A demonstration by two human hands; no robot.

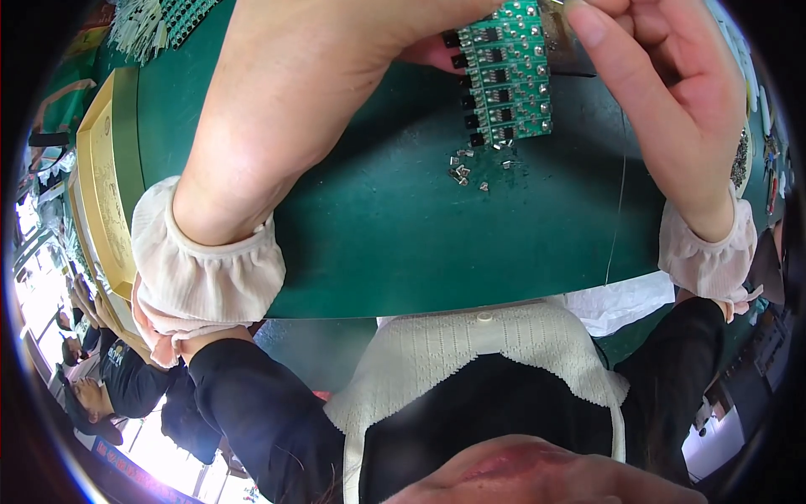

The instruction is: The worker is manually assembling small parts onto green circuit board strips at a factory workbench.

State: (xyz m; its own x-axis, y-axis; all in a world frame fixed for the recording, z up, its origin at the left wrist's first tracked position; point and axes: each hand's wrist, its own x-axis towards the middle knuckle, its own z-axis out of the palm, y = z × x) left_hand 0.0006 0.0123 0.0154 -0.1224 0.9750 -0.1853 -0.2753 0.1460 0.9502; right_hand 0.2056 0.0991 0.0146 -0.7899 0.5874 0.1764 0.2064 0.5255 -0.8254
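Note:
A panel of joined green circuit boards (519,92), with black parts along its left side and small chips and solder dots, stands out from the top edge over the green table. My left hand (399,25) is closed at its upper left side, with a fingertip showing behind it; the view's edge cuts off most of its fingers. To the right of the panel, my right hand (680,80) has thumb and fingers drawn together around something thin and silvery, mostly out of view. Below the panel's lower end lie several tiny metal pieces (460,172).
A thin wire (620,193) runs down across the green table (437,252) below my right hand. A yellow box (102,181) stands at the left. More circuit boards with white leads (151,29) lie far left. White sheeting (621,304) shows at the near edge. Other people (101,378) sit beyond, at left.

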